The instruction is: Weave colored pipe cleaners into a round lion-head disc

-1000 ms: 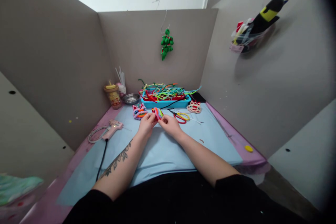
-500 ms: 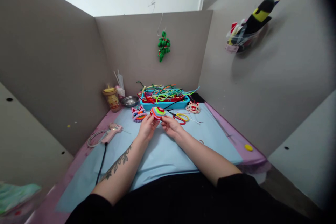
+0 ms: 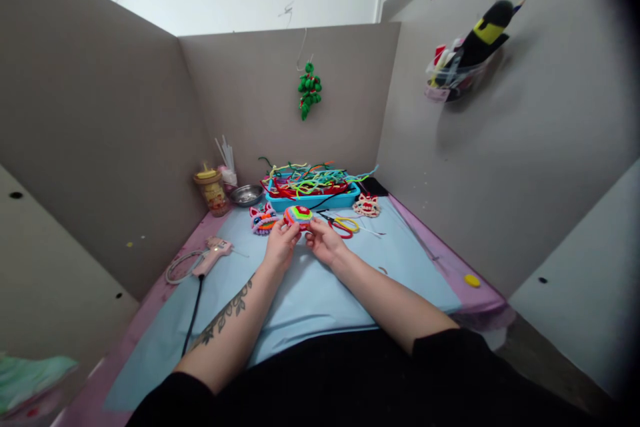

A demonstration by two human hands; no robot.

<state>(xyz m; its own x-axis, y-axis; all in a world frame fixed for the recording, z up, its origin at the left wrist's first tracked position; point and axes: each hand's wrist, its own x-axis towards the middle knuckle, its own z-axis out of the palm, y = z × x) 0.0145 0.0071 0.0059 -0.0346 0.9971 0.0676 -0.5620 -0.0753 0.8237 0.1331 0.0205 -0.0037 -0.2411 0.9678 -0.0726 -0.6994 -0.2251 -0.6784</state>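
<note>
Between both hands I hold a small rounded craft piece [image 3: 299, 215] with bands of red, green, yellow, orange and lilac, made of fuzzy pipe cleaners. My left hand [image 3: 281, 244] pinches its lower left edge, and my right hand [image 3: 323, 241] grips its lower right edge. Its underside is hidden by the fingers. Just left of it lies a purple and orange animal-face craft [image 3: 263, 220]. Scissors with red and yellow handles [image 3: 344, 226] rest to the right of my right hand. A cream and red animal-face craft [image 3: 367, 205] sits farther right.
Behind the hands stands a blue tray [image 3: 313, 201] heaped with pipe cleaners. A pink glue gun [image 3: 214, 253] with a cord lies at left. A metal bowl [image 3: 247, 195] and a lidded cup [image 3: 212, 193] stand back left. A yellow disc [image 3: 472, 281] is near the right edge.
The craft piece has tilted slightly, showing more of its banded top with the red centre. Both hands stay on it in nearly the same place. The camera view has shifted a little.
</note>
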